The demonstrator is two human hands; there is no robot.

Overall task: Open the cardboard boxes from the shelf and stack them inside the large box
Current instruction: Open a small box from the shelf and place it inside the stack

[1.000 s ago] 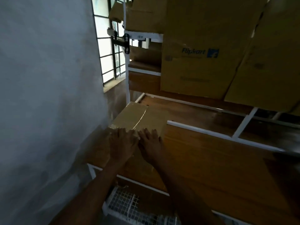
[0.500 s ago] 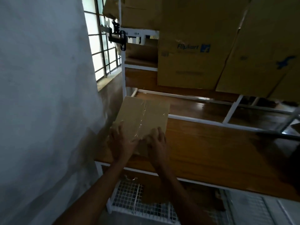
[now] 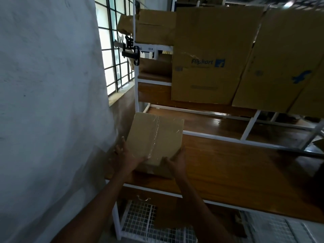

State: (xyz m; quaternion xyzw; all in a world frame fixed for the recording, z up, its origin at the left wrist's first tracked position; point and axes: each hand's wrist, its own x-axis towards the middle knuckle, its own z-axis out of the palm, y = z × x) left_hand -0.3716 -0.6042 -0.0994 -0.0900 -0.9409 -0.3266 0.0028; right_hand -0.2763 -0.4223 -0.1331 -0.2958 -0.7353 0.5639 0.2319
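A small brown cardboard box (image 3: 154, 137), sealed with clear tape down its middle, is tilted up over the left end of the wooden shelf board (image 3: 236, 172). My left hand (image 3: 127, 155) grips its near left corner. My right hand (image 3: 176, 161) grips its near right corner from below. The box's near edge is lifted off the board. No large open box is in view.
A white wall (image 3: 49, 102) stands close on the left, with a barred window (image 3: 115, 55) behind it. Large Flipkart cartons (image 3: 208, 55) fill the upper shelf of the white metal rack (image 3: 135, 81). A wire mesh shelf (image 3: 145, 223) lies below.
The box has slid toward me along the board and tipped upward. Both hands moved from lying flat on its top to gripping its near corners.
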